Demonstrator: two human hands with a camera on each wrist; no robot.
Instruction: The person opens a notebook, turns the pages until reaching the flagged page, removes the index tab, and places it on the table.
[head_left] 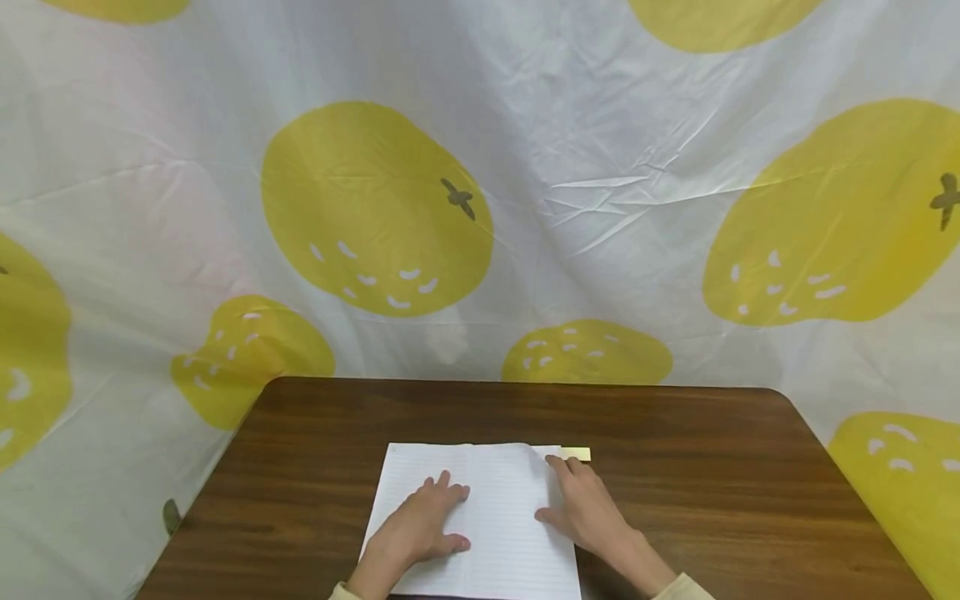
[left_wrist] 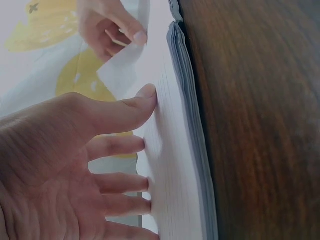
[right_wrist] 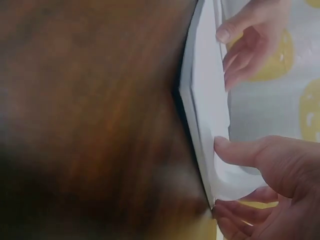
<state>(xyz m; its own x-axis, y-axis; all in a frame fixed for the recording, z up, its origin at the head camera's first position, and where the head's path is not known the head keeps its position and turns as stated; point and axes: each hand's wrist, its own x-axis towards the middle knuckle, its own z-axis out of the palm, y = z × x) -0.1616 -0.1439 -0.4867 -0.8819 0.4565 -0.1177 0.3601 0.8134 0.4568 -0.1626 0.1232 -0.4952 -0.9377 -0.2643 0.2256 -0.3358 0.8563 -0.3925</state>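
An open lined notebook (head_left: pixel 510 533) lies on the wooden table, its thick stack of pages showing edge-on in both wrist views. My left hand (head_left: pixel 420 525) rests on the left page with fingers and thumb spread, the fingertips touching the paper. At the far right corner, my right hand (head_left: pixel 596 508) holds a lined page (left_wrist: pixel 122 70) between its thumb and curled fingers. That page bends up off the stack, and its corner sticks out in the left wrist view. In the right wrist view the thumb lies on the paper, with the fingers at the edge.
A small yellow tab (head_left: pixel 576 454) sticks out past the notebook's upper right edge. The dark brown table (head_left: pixel 720 475) has rounded far corners. Right behind it hangs a white curtain (head_left: pixel 600 233) printed with large yellow fruit.
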